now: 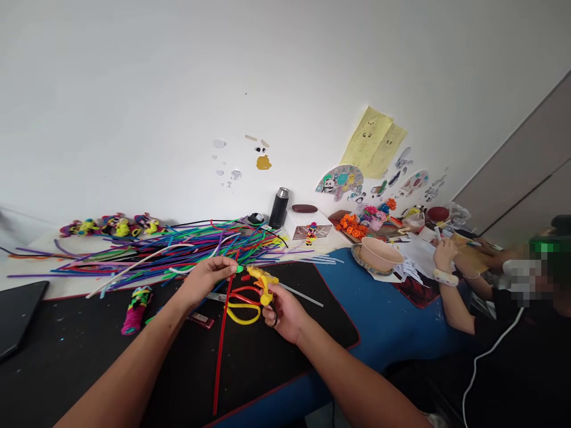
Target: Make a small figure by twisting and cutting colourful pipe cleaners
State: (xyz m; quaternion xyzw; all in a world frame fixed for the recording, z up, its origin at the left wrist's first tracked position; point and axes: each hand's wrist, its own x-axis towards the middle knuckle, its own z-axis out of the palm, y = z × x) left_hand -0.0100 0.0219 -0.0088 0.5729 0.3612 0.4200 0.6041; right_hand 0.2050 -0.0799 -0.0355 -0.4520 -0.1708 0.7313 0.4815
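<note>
At the left edge of the surface (379, 321), we have a dark flat device (20, 315) lying near us, with several small colourful figures (120, 226) set farther back by the wall. Right of these spreads a loose heap of pipe cleaners (156, 252) in blue, purple, green, red and white. Nearer to us, a pink and green wrapped piece (135, 312) lies on the black mat (259, 362).

Our left hand (209, 276) is closed in a pinch, thumb and finger on a small green piece (239, 268). A long red strip (220, 351) runs past those fingertips toward us; we cannot tell whether they grip it too. Just right of it lie scissors (244, 321) with red and yellow handles.

Our right hand (285, 312) is wrapped round the handle of a yellow glue gun (267, 280), its nozzle pointing left, close beside the green piece; whether they touch, we cannot tell.

Farther back stand a black flask (279, 208) and a white box (292, 223). Rightward come orange flowers (352, 226), a pale bowl (381, 252) and a co-worker's hand (445, 254) above white papers.
</note>
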